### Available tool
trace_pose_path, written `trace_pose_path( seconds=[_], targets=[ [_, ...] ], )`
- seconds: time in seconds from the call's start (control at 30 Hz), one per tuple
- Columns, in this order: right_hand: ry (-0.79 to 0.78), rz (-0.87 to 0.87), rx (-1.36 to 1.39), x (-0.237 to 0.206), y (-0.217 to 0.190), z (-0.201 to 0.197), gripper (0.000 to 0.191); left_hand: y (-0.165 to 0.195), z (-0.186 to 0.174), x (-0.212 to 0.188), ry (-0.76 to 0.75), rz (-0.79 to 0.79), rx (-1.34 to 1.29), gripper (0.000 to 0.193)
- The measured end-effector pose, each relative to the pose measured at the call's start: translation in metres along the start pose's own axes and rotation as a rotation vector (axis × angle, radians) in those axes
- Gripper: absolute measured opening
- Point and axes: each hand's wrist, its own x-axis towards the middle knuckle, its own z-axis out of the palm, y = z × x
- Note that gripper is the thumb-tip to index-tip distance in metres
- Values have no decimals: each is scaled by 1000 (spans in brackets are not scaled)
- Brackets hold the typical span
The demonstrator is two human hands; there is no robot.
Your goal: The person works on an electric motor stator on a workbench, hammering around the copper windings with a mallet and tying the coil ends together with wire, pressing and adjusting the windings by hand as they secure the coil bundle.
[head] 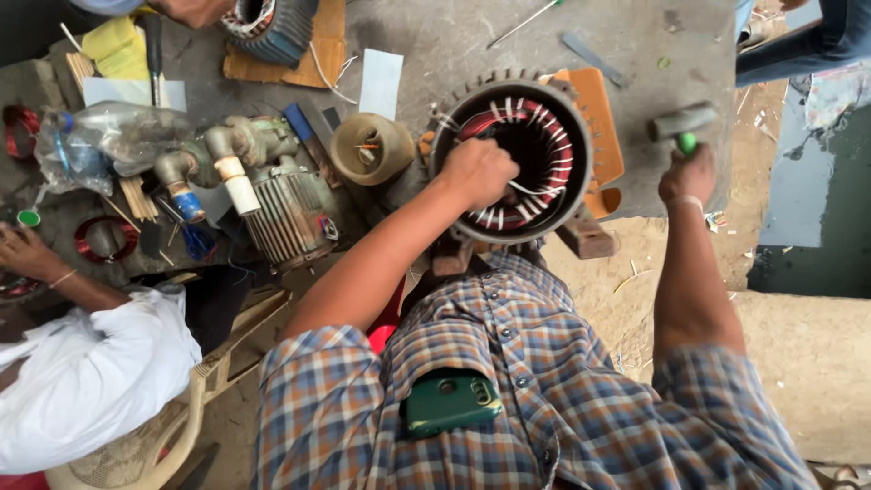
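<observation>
I keep my left hand (478,171) curled inside the motor shell (511,156) on the table (472,36), touching its stiff copper coils, which look fragile, while my right hand (687,174) beside it grips a heavy hammer (682,122)

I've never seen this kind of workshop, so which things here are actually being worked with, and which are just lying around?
In use:
left hand inside the round finned metal motor housing with red copper windings
right hand holding the green-handled metal hammer

Lying about:
grey ribbed pump motor
crumpled clear plastic bottle
tan tape roll
</observation>
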Motion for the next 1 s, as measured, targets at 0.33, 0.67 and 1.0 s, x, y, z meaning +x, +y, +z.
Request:
trace_pose_path(
  seconds=[0.33,0.67,1.0],
  targets=[
    [104,-361,757,-306,-26,3,35,-9,-22,6,-55,205,-79,36],
    [75,-144,979,-310,-127,59,31,1,-10,6,40,95,-77,32],
    [194,-176,608,-314,-131,41,34,3,13,21,144,134,-49,13]
  ],
)
